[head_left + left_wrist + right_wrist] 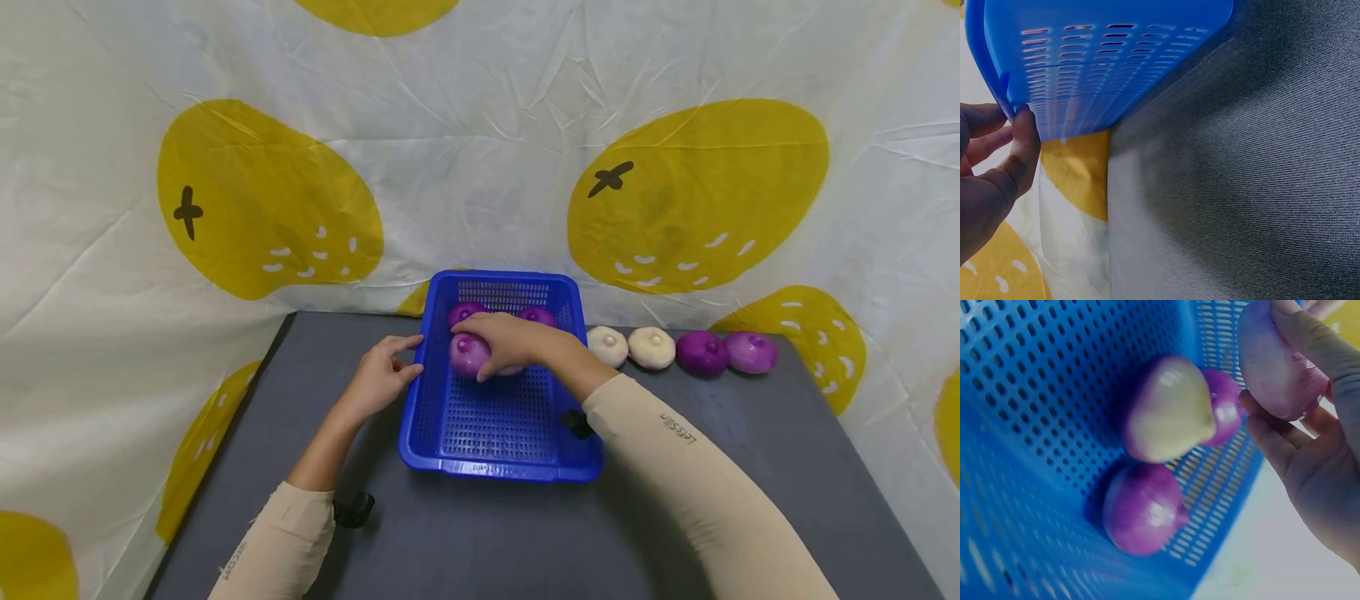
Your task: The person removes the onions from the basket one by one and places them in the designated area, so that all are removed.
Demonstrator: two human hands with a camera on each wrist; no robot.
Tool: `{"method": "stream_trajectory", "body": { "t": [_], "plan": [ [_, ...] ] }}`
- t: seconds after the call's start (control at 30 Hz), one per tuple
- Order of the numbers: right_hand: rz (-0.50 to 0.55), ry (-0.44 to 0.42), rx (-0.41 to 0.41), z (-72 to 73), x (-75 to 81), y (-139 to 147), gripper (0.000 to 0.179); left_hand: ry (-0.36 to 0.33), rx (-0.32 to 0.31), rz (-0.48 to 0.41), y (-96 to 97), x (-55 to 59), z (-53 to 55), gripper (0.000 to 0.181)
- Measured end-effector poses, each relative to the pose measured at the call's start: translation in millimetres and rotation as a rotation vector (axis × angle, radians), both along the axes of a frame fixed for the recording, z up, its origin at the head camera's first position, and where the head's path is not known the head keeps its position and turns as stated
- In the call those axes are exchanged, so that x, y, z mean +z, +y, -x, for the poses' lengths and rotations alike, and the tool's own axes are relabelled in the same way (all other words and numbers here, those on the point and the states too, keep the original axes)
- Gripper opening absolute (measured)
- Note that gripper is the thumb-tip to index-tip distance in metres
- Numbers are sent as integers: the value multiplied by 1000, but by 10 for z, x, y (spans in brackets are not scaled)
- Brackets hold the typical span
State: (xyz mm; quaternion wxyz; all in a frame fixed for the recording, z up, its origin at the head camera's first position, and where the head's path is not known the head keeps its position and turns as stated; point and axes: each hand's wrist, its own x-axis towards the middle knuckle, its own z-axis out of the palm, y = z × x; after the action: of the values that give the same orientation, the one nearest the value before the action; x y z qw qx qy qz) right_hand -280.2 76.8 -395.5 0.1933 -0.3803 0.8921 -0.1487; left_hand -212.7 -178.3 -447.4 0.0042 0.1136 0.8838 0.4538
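My right hand [517, 337] grips a light purple onion [468, 357] above the inside of a blue plastic basket [502, 469]. The right wrist view shows thumb and fingers curled round this onion [1279, 365]. Below it in the basket sit a whitish onion [1169, 412] and two purple onions, one nearer [1142, 509] and one partly hidden behind the whitish one [1225, 406]. At the basket's left side, my left hand [378, 375] pinches the rim between thumb and fingers. The left wrist view shows the thumb against the basket's outer side [1085, 69].
Right of the basket, a row of onions lies along the back of the dark grey table [442, 542]: two white ones [652, 348], a dark purple one [702, 352] and a lighter purple one [752, 352]. A white cloth [480, 192] with yellow fruit prints hangs behind.
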Motion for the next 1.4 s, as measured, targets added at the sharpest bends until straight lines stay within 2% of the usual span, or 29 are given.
{"method": "stream_trajectory", "body": {
  "t": [0.33,0.53,0.7,1.0,1.17,1.4],
  "plan": [
    [117,55,-39,-159,281,319,82,7,-3,4,-2,11,-2,48],
    [237,125,-77,-326,373,642,83,1,-2,12,2,-4,-19,49],
    [299,118,-148,-475,412,989,85,-5,7,15,-5,-21,-28,49],
    [381,242,-319,-730,276,1654,85,-6,5,19,-1,-23,-14,49],
    [420,253,-388,-869,159,1952,85,1,4,23,9,-20,-11,49],
    [411,318,-467,-956,-169,2184,83,-4,0,15,5,-28,-20,49]
  ]
}}
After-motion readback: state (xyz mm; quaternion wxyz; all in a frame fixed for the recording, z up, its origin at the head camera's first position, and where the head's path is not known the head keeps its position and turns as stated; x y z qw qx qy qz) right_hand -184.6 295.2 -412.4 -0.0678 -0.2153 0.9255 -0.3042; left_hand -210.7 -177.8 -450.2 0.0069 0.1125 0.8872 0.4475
